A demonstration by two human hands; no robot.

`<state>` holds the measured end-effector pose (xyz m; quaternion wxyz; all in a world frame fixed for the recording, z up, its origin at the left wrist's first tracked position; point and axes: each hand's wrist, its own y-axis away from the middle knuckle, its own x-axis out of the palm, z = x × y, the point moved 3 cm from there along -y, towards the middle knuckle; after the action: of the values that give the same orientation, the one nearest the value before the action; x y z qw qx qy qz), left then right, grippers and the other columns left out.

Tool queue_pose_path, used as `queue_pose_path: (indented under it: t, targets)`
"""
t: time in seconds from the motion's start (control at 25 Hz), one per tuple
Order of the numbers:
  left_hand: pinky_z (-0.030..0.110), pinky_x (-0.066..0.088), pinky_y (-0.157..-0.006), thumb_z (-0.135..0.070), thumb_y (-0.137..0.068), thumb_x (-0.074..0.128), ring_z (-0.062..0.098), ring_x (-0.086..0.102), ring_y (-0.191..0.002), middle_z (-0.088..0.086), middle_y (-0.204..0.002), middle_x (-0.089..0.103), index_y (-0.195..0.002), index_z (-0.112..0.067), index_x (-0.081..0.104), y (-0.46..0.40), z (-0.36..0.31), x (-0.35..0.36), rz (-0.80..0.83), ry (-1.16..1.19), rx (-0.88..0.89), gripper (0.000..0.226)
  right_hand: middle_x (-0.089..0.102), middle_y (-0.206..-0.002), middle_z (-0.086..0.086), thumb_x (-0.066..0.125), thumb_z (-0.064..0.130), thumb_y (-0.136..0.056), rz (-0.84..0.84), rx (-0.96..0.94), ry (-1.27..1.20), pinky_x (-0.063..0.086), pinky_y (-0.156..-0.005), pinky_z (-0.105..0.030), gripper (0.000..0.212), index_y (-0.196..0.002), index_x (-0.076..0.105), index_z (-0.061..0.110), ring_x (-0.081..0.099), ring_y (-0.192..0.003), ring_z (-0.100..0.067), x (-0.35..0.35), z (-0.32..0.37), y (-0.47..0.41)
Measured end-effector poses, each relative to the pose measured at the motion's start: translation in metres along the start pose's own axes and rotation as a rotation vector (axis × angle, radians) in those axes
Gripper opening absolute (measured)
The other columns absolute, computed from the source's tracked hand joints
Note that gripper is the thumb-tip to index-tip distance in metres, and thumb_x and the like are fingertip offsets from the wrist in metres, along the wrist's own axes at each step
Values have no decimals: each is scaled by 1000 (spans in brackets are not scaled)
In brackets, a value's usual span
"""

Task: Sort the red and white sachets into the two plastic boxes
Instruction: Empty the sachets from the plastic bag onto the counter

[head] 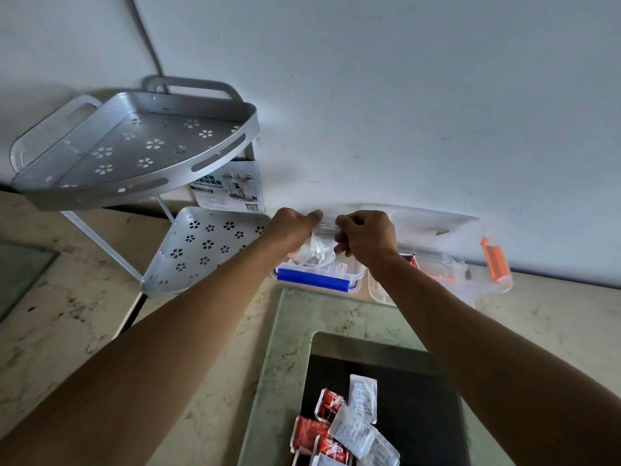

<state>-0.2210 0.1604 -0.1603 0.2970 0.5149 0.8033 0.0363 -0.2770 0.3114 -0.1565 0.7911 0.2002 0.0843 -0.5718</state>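
Both my left hand (pixel 291 227) and right hand (pixel 364 238) pinch a crumpled clear bag (pixel 317 250) above the blue-clipped box (pixel 319 280); I should lower it squarely inside, leaving the mixed sachets (pixel 346 428) nearer me for afterwards

Red, white sachets (pixel 342 428) heaped; blue-clipped box (pixel 316 280) against wall.

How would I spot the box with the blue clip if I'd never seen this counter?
Find the silver corner rack by the wall. Right of its lower shelf, under both hands, sits a clear plastic box. Its front clip is blue; the neighbouring box has orange clips.
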Motion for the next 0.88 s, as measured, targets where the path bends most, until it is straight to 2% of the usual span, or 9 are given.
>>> queue_pose_path:
  t: [0.2, 0.28, 0.4, 0.52, 0.68, 0.8, 0.88]
  targets:
    - [28, 37, -59, -41, -98, 50, 18, 48, -51, 2, -56, 53, -65, -9, 60, 1, -15, -3, -53, -58, 75, 47, 72, -62, -6, 60, 20, -96, -10, -86, 87, 55, -48, -30, 21, -84, 72, 6, 69, -46, -20, -5, 11, -4]
    - [29, 37, -60, -37, -97, 51, 17, 46, -48, 1, -52, 51, -74, -3, 66, -2, -16, -3, -52, -36, 51, 43, 73, -63, -6, 59, 20, -97, 14, -110, 137, 53, -47, -27, 20, -87, 71, 9, 70, -46, -20, -4, 11, -6]
    - [28, 36, -57, -34, -93, 57, 17, 44, -45, -1, -49, 50, -87, 2, 71, -7, -13, -2, -32, -19, 11, 39, 74, -66, -8, 56, 17, -96, 35, -106, 139, 54, -50, -30, 16, -90, 69, 10, 71, -49, -23, -3, 9, -12]
    - [28, 37, -59, -33, -88, 60, 19, 42, -46, 6, -57, 52, -84, 1, 71, -12, -10, -2, -16, -13, 12, 36, 74, -69, -10, 55, 13, -94, 19, -103, 108, 58, -54, -34, 15, -91, 69, 9, 72, -51, -25, -4, 8, -14]
    - [27, 34, -53, -28, -87, 59, 20, 40, -43, 11, -61, 52, -76, -5, 69, -13, -9, -4, 12, 25, 12, 27, 75, -69, -6, 55, 12, -93, -25, -170, 119, 63, -58, -39, 15, -94, 70, 11, 72, -51, -18, -5, 11, -12]
    - [28, 46, -50, -20, -87, 58, 23, 55, -47, 12, -63, 62, -83, -2, 68, -9, -10, -4, 53, 72, -11, 21, 76, -72, -5, 54, 12, -94, -8, -180, 81, 63, -61, -44, 17, -105, 68, 12, 73, -53, -17, -6, 11, -10]
    - [39, 59, -66, -14, -86, 58, 30, 68, -63, 18, -79, 71, -89, -1, 65, -2, -5, -3, 88, 232, -90, 16, 77, -79, -5, 56, 10, -95, 38, -190, 32, 63, -63, -43, 23, -117, 63, 13, 75, -58, -19, -7, 9, 0]
